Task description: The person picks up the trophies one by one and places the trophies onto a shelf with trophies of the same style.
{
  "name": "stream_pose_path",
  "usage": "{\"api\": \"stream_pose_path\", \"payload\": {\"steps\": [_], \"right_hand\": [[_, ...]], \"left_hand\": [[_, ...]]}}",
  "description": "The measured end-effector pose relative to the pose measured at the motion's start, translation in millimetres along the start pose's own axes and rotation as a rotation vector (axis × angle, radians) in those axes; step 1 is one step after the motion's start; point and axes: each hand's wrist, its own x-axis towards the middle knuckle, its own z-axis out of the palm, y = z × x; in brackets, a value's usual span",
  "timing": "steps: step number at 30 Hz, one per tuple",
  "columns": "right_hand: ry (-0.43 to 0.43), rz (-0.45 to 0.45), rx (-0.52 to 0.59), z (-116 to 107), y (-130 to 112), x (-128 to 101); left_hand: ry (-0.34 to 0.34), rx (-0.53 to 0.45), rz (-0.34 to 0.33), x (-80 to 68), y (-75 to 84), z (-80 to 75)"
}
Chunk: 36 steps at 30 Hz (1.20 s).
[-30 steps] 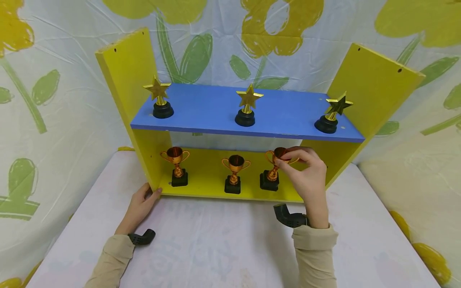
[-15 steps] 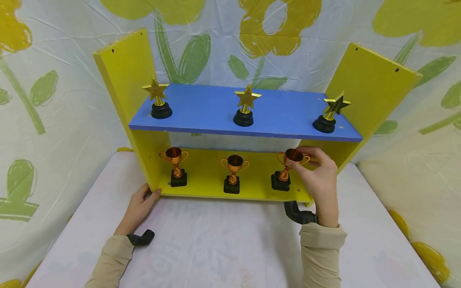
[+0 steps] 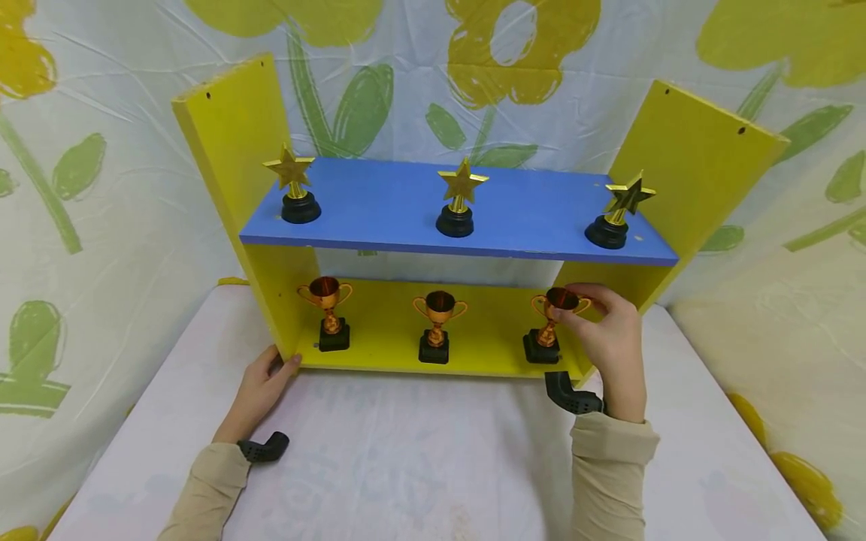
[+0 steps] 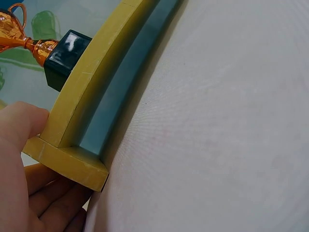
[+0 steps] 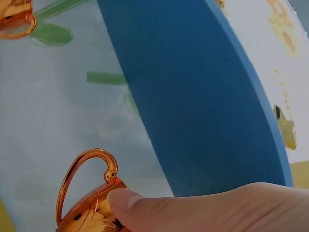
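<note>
The right hand [image 3: 609, 334] has the right cup [image 3: 551, 324] by its bowl, thumb and fingers pinched round the rim, and the cup's black base sits on the yellow lower board [image 3: 386, 330] of the shelf unit, just ahead of the hand and near the right side panel [image 3: 697, 165]. In the right wrist view the thumb [image 5: 203, 208] presses against the copper bowl [image 5: 91, 212] right below one looped handle, with the blue shelf [image 5: 193, 96] overhead.

To do this well, I'd say keep the pinch light and level so the cup stands square on its base. It is top-heavy on a thin stem, so a sideways tug at the rim could tip it. Line it up with the middle cup [image 3: 438, 324] and left cup [image 3: 328, 312], which stand to the hand's left in an even row, and leave a gap to the side panel. Lifting the fingers straight up and off looks safest, minding the blue shelf [image 3: 460, 218] close above the knuckles.

The left hand [image 3: 260, 391] lies relaxed on the bench [image 3: 419, 466], fingers straight, its thumb [image 4: 21, 123] touching the lower board's front left corner [image 4: 72, 159], steadying the unit. Three star trophies [image 3: 460, 199] stand on the blue shelf, well above both hands.
</note>
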Motion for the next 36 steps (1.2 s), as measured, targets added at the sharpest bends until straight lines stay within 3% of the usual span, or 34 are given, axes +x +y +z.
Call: {"api": "stream_pose_path", "payload": {"steps": [18, 36], "right_hand": [[-0.059, 0.045, -0.104, 1, 13, 6], [-0.082, 0.071, -0.117, 0, 14, 6]], "left_hand": [[-0.009, -0.002, -0.018, 0.0, 0.2, -1.1], [-0.014, -0.006, -0.023, -0.1, -0.4, -1.3]]}}
